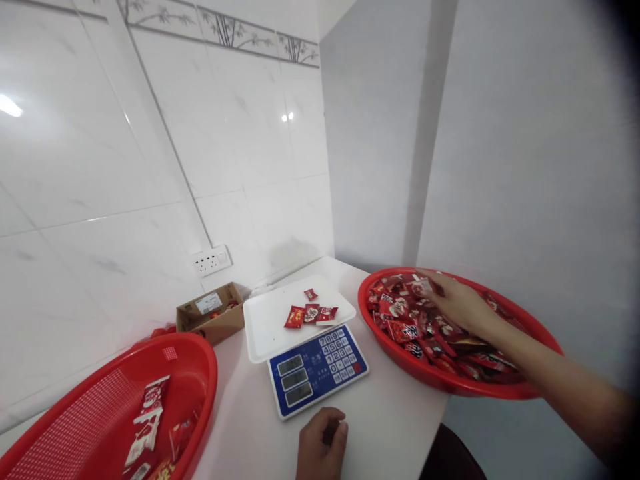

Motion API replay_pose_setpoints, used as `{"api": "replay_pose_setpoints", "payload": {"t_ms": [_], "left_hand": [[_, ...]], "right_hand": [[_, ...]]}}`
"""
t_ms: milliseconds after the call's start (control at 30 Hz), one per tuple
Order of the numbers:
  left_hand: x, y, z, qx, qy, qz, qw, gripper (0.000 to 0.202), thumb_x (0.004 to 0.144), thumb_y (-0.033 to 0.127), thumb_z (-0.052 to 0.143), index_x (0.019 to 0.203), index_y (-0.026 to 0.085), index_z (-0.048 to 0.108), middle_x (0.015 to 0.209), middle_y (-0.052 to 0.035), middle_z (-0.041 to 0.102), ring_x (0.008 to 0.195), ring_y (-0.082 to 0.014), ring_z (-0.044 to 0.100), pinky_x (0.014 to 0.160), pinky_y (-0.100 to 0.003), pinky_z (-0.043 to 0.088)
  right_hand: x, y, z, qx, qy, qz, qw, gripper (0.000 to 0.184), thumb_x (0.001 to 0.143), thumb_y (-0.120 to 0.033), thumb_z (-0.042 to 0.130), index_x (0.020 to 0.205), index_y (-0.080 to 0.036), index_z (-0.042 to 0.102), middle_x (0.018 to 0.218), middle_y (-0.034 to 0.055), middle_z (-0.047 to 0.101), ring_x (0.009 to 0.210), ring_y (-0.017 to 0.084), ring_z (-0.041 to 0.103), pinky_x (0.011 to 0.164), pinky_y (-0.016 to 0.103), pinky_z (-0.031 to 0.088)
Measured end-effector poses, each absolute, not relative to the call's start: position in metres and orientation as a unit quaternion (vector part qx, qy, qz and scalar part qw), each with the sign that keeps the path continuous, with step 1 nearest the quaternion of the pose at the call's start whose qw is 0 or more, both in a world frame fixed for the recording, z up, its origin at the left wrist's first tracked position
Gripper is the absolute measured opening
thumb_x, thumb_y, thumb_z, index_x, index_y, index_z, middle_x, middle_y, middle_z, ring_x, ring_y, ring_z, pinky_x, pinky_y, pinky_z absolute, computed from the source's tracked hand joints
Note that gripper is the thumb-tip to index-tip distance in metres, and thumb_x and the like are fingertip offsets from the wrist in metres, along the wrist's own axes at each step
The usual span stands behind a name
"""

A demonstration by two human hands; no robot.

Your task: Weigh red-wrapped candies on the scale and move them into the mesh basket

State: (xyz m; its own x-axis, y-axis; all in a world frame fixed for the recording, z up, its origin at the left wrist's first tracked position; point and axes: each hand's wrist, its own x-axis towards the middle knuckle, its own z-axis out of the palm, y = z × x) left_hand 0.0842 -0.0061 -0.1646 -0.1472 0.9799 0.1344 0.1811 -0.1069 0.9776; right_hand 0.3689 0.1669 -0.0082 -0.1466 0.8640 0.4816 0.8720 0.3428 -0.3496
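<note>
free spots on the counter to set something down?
Bare white counter between the scale and the right basket, running to the near edge past the left hand. A narrower strip between the left basket and the scale. Crowded: right basket, full of packets, right hand in it; scale tray holds four packets.

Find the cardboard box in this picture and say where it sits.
The cardboard box sits at the back of the table against the tiled wall, below the socket, between the left red basket and the scale's white tray.
</note>
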Motion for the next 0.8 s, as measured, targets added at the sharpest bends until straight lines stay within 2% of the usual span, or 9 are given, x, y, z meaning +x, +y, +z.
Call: {"api": "replay_pose_setpoints", "payload": {"t_ms": [133,233,367,467,600,700,800], "left_hand": [[0.084,-0.006,-0.164,0.545,0.552,0.519,0.360,0.042,0.074,0.056,0.048,0.079,0.017,0.061,0.060,-0.0003,0.053,0.055,-0.0120,0.045,0.052,-0.023,0.037],[0.085,-0.009,-0.160,0.566,0.562,0.510,0.323,0.035,0.077,0.049,0.048,0.079,0.017,0.061,0.063,-0.0023,0.058,0.057,-0.0130,0.050,0.055,-0.023,0.041],[0.084,-0.012,-0.146,0.608,0.572,0.494,0.244,0.025,0.081,0.037,0.046,0.085,0.017,0.061,0.071,-0.0041,0.063,0.063,-0.0143,0.056,0.061,-0.025,0.046],[0.077,-0.010,-0.123,0.629,0.581,0.485,0.177,0.021,0.084,0.030,0.043,0.093,0.018,0.059,0.084,-0.0063,0.064,0.077,-0.0164,0.059,0.071,-0.028,0.049],[0.051,-0.001,-0.078,0.652,0.618,0.431,0.084,0.023,0.085,0.027,0.043,0.104,0.021,0.055,0.107,-0.0089,0.058,0.103,-0.0192,0.053,0.089,-0.037,0.045],[0.020,0.001,-0.050,0.676,0.652,0.344,0.003,0.029,0.085,0.027,0.042,0.111,0.021,0.052,0.120,-0.0102,0.052,0.113,-0.0211,0.047,0.097,-0.040,0.040],[-0.013,-0.010,-0.036,0.667,0.699,0.246,-0.081,0.036,0.084,0.029,0.043,0.118,0.020,0.049,0.129,-0.0121,0.046,0.122,-0.0263,0.038,0.101,-0.046,0.034]], "right_hand": [[0.356,0.145,-0.004,-0.541,-0.758,-0.035,0.362,0.047,0.080,-0.033,0.039,0.122,-0.014,0.047,0.129,0.0138,0.049,0.122,0.030,0.040,0.100,0.048,0.034],[0.333,0.115,-0.011,-0.492,-0.775,-0.012,0.396,0.041,0.083,-0.037,0.039,0.119,-0.020,0.049,0.128,0.0101,0.050,0.122,0.027,0.041,0.101,0.047,0.034],[0.288,0.073,-0.058,-0.424,-0.810,0.081,0.397,0.037,0.084,-0.035,0.043,0.118,-0.025,0.051,0.122,0.0083,0.056,0.115,0.024,0.049,0.096,0.043,0.042],[0.254,0.052,-0.111,-0.380,-0.833,0.159,0.369,0.036,0.083,-0.037,0.045,0.117,-0.027,0.054,0.120,0.0081,0.058,0.111,0.022,0.052,0.090,0.038,0.048],[0.227,0.040,-0.157,-0.359,-0.852,0.218,0.313,0.038,0.082,-0.041,0.046,0.114,-0.022,0.058,0.119,0.0096,0.059,0.110,0.021,0.053,0.092,0.035,0.047],[0.225,0.040,-0.167,-0.346,-0.862,0.242,0.279,0.035,0.081,-0.042,0.047,0.105,-0.022,0.064,0.114,0.0091,0.062,0.107,0.021,0.056,0.091,0.035,0.047],[0.229,0.044,-0.169,-0.360,-0.844,0.271,0.290,0.033,0.080,-0.042,0.048,0.101,-0.024,0.066,0.107,0.0072,0.066,0.101,0.021,0.060,0.088,0.034,0.049]]}}
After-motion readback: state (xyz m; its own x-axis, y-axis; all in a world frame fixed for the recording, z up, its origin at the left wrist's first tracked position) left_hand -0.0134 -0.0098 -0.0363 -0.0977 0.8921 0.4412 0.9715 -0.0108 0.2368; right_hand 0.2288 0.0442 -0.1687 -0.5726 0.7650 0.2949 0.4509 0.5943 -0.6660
